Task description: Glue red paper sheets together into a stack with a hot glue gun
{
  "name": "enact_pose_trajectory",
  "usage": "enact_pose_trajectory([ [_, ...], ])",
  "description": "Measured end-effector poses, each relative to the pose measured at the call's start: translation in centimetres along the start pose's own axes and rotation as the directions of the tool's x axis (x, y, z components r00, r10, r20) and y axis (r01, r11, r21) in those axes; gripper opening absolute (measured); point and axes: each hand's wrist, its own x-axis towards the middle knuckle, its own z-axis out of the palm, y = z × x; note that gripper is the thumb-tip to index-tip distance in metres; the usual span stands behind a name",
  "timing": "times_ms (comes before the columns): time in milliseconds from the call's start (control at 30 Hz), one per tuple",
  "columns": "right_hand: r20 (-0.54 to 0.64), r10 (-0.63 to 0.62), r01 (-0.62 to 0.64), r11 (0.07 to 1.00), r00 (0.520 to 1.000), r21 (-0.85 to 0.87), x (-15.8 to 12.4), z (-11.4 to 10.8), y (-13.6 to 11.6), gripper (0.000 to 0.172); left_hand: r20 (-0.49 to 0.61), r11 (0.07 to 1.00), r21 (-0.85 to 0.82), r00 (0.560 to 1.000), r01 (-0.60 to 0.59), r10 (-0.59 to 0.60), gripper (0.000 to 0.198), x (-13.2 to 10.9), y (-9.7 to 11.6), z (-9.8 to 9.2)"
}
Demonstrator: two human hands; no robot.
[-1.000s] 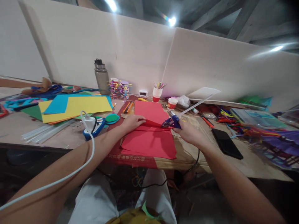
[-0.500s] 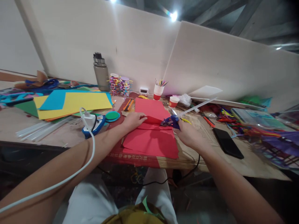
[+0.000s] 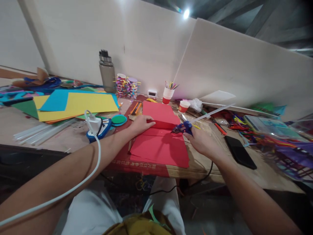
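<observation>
A blue hot glue gun point(image 3: 182, 127) is in my right hand point(image 3: 201, 139), its nozzle pointing left at the fold of the red paper. A long clear glue stick point(image 3: 212, 112) sticks out of its back. My left hand point(image 3: 142, 124) pinches the left side of the raised edge of a red paper sheet point(image 3: 160, 112). Nearer me, more red paper point(image 3: 158, 148) lies flat on a dark red printed cardboard point(image 3: 144, 168). Whether the nozzle touches the paper I cannot tell.
Left lie coloured sheets point(image 3: 90, 102), clear glue sticks point(image 3: 41, 132) and a white plug point(image 3: 94, 125) on a blue power strip. A bottle point(image 3: 107, 73), paper cups point(image 3: 184, 106) and a cutter point(image 3: 136, 108) stand or lie behind. Right is a black phone point(image 3: 240, 152).
The glue gun has shifted slightly right relative to the left hand, along the paper's fold. My left hand keeps its pinch on the paper. The view has tilted a little.
</observation>
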Motion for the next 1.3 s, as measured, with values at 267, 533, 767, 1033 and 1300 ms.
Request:
enact_pose_trajectory([
  [267,0.008,-0.023,0.023,0.999,1.000,0.033,0.2,0.1,-1.2,0.027,-0.009,1.000,0.013,1.000,0.012,-0.012,0.028,0.2,-0.3,-0.1],
  [533,-0.048,0.047,-0.046,0.999,0.998,0.014,-0.3,-0.5,1.4,0.025,-0.005,0.999,0.036,1.000,0.031,-0.031,0.028,0.2,-0.3,0.0],
  [767,-0.053,0.047,-0.048,0.999,0.997,-0.020,-0.5,-0.7,0.7,0.028,-0.007,0.998,0.047,0.999,0.037,-0.036,0.027,0.3,-0.3,0.0],
  [1033,-0.091,0.088,-0.085,0.996,0.992,0.035,0.2,0.1,0.3,0.028,0.004,0.998,0.037,0.999,0.041,-0.041,0.027,0.2,-0.2,-0.2],
  [1300,-0.137,0.090,-0.090,0.996,0.986,0.004,1.0,1.2,1.2,0.028,0.027,0.998,0.026,0.997,0.065,-0.066,0.031,0.2,-0.1,-0.3],
])
